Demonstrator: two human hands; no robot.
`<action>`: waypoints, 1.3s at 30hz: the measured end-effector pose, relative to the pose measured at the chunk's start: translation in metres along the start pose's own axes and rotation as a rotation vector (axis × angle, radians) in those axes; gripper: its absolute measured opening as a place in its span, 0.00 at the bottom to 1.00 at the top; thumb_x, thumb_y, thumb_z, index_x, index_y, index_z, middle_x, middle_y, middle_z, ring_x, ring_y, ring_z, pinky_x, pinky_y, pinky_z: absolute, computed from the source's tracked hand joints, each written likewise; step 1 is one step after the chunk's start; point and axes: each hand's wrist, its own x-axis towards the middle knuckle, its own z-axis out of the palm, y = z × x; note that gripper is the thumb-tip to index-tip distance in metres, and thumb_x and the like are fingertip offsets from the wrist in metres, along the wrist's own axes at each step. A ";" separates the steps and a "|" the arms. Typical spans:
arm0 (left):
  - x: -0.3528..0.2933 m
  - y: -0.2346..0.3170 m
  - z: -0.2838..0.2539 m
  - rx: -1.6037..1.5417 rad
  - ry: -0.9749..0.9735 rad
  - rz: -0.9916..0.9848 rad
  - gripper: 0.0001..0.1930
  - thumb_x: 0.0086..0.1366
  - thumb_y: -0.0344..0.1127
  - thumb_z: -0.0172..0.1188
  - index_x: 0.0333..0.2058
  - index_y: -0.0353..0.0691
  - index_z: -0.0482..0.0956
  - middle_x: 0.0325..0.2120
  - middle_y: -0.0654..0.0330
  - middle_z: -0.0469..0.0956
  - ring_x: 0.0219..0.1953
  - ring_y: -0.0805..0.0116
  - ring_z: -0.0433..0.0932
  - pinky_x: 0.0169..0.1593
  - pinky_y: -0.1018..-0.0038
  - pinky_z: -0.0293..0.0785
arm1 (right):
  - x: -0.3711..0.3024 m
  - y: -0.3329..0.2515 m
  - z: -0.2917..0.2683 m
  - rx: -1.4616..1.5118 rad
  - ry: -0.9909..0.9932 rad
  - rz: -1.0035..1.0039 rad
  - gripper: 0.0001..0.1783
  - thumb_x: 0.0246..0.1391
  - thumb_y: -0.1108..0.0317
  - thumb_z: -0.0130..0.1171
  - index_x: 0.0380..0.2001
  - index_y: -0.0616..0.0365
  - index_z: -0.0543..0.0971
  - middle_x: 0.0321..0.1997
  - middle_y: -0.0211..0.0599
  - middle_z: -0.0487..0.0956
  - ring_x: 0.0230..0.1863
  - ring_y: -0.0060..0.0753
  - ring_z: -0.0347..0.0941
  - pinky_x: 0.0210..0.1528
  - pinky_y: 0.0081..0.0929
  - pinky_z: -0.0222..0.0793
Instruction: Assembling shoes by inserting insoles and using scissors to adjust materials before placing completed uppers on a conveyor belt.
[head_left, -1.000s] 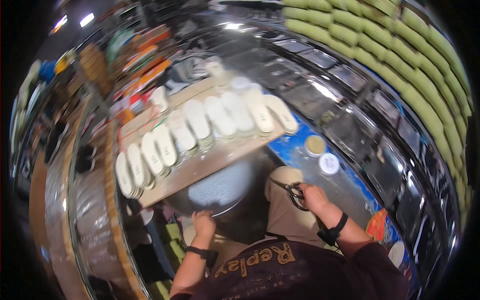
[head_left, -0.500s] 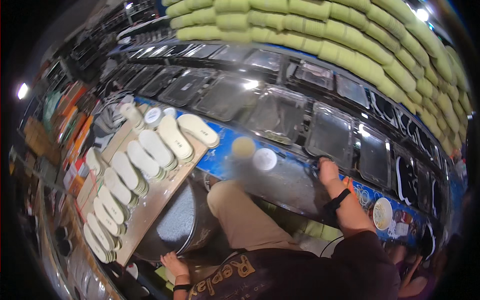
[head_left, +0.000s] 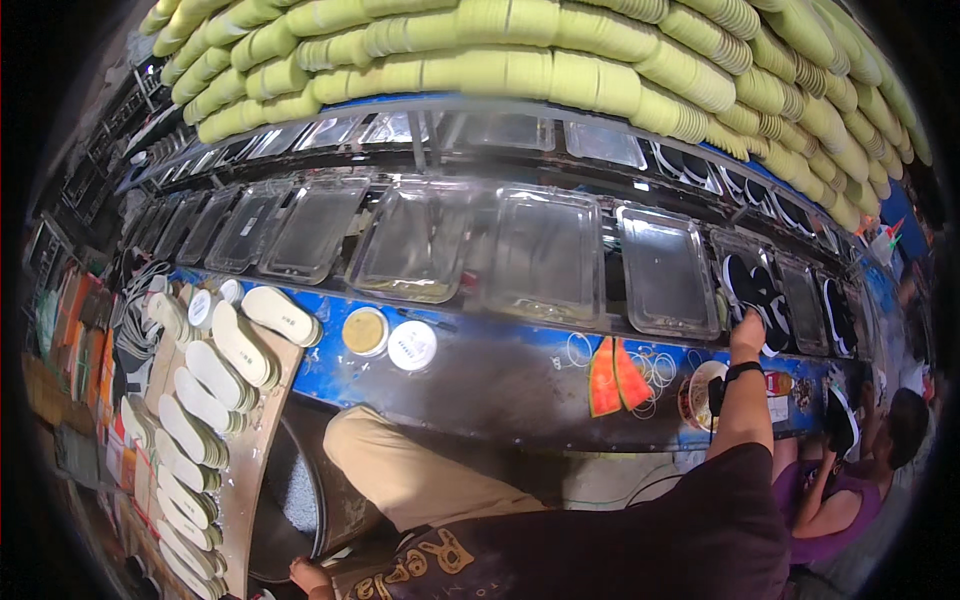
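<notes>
My right hand (head_left: 747,335) reaches out to the far right, its fingers closed at the near end of a black shoe with a white sole (head_left: 738,279). Another black shoe (head_left: 776,318) lies against it; both are at a clear tray on the rack. Part of the grip is hidden by the hand. Low at the bottom edge, my left hand (head_left: 309,576) is beside a dark drum (head_left: 318,500). Its small, partly visible fingers look loosely apart, and nothing shows in them.
Stacked pale insoles (head_left: 205,400) cover a wooden board at left. Two round tubs (head_left: 411,345), orange-red pieces (head_left: 619,377) and a bowl (head_left: 700,395) sit along the bench (head_left: 500,390). Clear trays (head_left: 545,250) line the rack below yellow-green rolls (head_left: 520,75). A person (head_left: 845,495) sits at right, beside a shoe.
The view has swung to the right. My right hand has moved right along the bench, from beside a clear tray to the black shoes. My left hand stays low near the drum.
</notes>
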 end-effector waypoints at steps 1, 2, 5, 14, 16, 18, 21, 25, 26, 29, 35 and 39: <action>0.000 0.001 -0.002 -0.021 0.016 0.025 0.07 0.45 0.25 0.59 0.26 0.33 0.79 0.29 0.45 0.77 0.38 0.42 0.75 0.43 0.54 0.70 | 0.007 0.013 0.000 0.033 0.098 0.023 0.16 0.54 0.74 0.47 0.46 0.57 0.76 0.47 0.50 0.77 0.50 0.52 0.74 0.51 0.42 0.70; 0.000 0.002 -0.004 -0.029 0.037 0.030 0.06 0.45 0.26 0.59 0.25 0.33 0.79 0.28 0.44 0.77 0.37 0.41 0.76 0.43 0.54 0.71 | 0.015 0.031 -0.005 -0.051 -0.017 0.063 0.15 0.56 0.71 0.46 0.46 0.56 0.76 0.47 0.49 0.78 0.50 0.51 0.74 0.51 0.43 0.71; 0.003 0.010 -0.011 0.019 0.008 0.006 0.04 0.45 0.26 0.59 0.23 0.33 0.78 0.28 0.44 0.77 0.36 0.40 0.76 0.42 0.53 0.71 | 0.037 0.076 -0.016 -0.051 -0.181 0.157 0.16 0.50 0.70 0.57 0.45 0.54 0.76 0.47 0.47 0.78 0.50 0.50 0.74 0.52 0.42 0.70; 0.002 0.008 0.001 0.120 -0.017 0.042 0.07 0.48 0.29 0.59 0.27 0.32 0.77 0.31 0.43 0.77 0.39 0.41 0.75 0.44 0.54 0.71 | 0.048 0.043 -0.021 -0.035 -0.247 -0.049 0.24 0.45 0.63 0.65 0.47 0.56 0.74 0.46 0.49 0.78 0.50 0.50 0.73 0.53 0.40 0.69; 0.000 0.004 0.003 0.137 0.054 0.108 0.08 0.48 0.31 0.61 0.27 0.35 0.77 0.30 0.45 0.77 0.37 0.43 0.75 0.43 0.55 0.71 | 0.039 -0.008 -0.040 0.031 -0.083 -0.187 0.20 0.43 0.63 0.65 0.40 0.58 0.76 0.38 0.50 0.80 0.43 0.54 0.76 0.45 0.45 0.72; -0.001 0.004 0.004 0.121 0.029 0.092 0.08 0.47 0.33 0.63 0.26 0.36 0.76 0.30 0.47 0.77 0.38 0.44 0.75 0.43 0.55 0.70 | 0.021 -0.074 -0.068 0.153 -0.059 -0.198 0.18 0.43 0.62 0.64 0.38 0.60 0.77 0.37 0.53 0.79 0.43 0.56 0.75 0.46 0.46 0.70; -0.009 0.009 0.004 0.149 0.136 0.143 0.04 0.49 0.31 0.54 0.23 0.42 0.77 0.27 0.54 0.77 0.36 0.53 0.76 0.41 0.58 0.70 | -0.038 -0.170 -0.112 0.336 -0.012 -0.412 0.17 0.41 0.66 0.65 0.36 0.62 0.77 0.35 0.56 0.79 0.40 0.59 0.75 0.43 0.46 0.70; -0.018 0.020 -0.002 0.061 0.254 0.132 0.05 0.45 0.34 0.56 0.22 0.41 0.77 0.25 0.53 0.76 0.35 0.51 0.75 0.42 0.58 0.68 | -0.158 -0.271 -0.159 0.760 -0.061 -0.934 0.16 0.33 0.74 0.64 0.31 0.62 0.75 0.30 0.54 0.77 0.36 0.59 0.74 0.39 0.43 0.70; -0.019 0.021 -0.006 0.026 0.260 0.144 0.05 0.44 0.34 0.56 0.21 0.41 0.77 0.25 0.52 0.76 0.34 0.51 0.75 0.41 0.59 0.69 | -0.187 -0.288 -0.169 0.865 -0.108 -1.057 0.15 0.32 0.77 0.63 0.29 0.61 0.75 0.28 0.52 0.76 0.34 0.58 0.74 0.36 0.43 0.69; -0.029 0.028 -0.023 -0.026 0.264 0.158 0.08 0.42 0.33 0.60 0.24 0.40 0.77 0.28 0.51 0.76 0.36 0.50 0.74 0.46 0.59 0.67 | -0.263 -0.348 -0.190 1.003 -0.190 -1.376 0.12 0.33 0.78 0.63 0.25 0.59 0.72 0.25 0.48 0.72 0.29 0.56 0.71 0.31 0.45 0.66; -0.047 0.053 -0.064 -0.741 0.230 0.004 0.07 0.53 0.26 0.57 0.33 0.36 0.76 0.35 0.50 0.75 0.40 0.51 0.73 0.47 0.63 0.70 | -0.450 -0.450 -0.211 1.227 -0.305 -1.945 0.12 0.35 0.72 0.65 0.25 0.56 0.71 0.25 0.43 0.71 0.29 0.50 0.70 0.30 0.43 0.65; -0.056 0.066 -0.075 -1.326 0.298 0.065 0.08 0.65 0.27 0.52 0.42 0.38 0.67 0.42 0.59 0.73 0.39 0.74 0.72 0.44 0.77 0.69 | -0.579 -0.452 -0.232 1.323 -0.515 -2.160 0.07 0.46 0.68 0.59 0.27 0.56 0.72 0.27 0.41 0.73 0.30 0.47 0.71 0.32 0.42 0.67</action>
